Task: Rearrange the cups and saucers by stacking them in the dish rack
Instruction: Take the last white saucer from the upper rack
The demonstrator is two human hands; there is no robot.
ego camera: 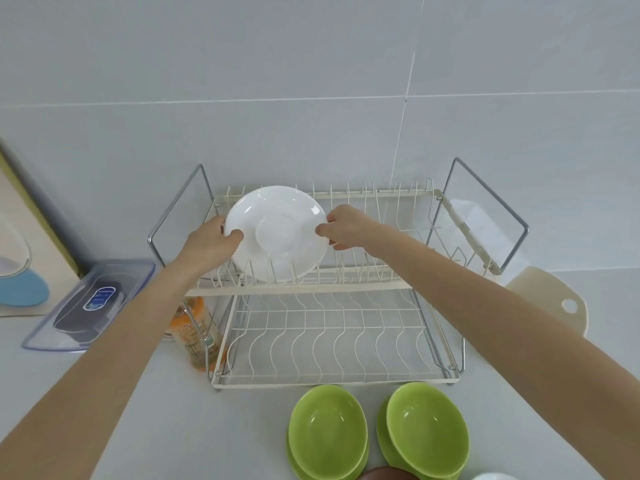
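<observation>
Grey counter (145, 427) bears dish rack (322, 381) (two-tier), green bowls (427, 427).

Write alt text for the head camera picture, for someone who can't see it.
Both hands, left and right, hold a white saucer upright by its edges in the upper tier of a two-tier wire dish rack against a tiled wall. The lower tier holds nothing, and two stacks of green bowls wait on the counter in front of it.

The saucer (277, 233) looked glossy white ceramic. The dish rack (322, 289) was cream-coated wire with shiny chrome side frames. Green bowls (329, 431) gleamed smooth; the countertop (173, 410) was matt.
</observation>
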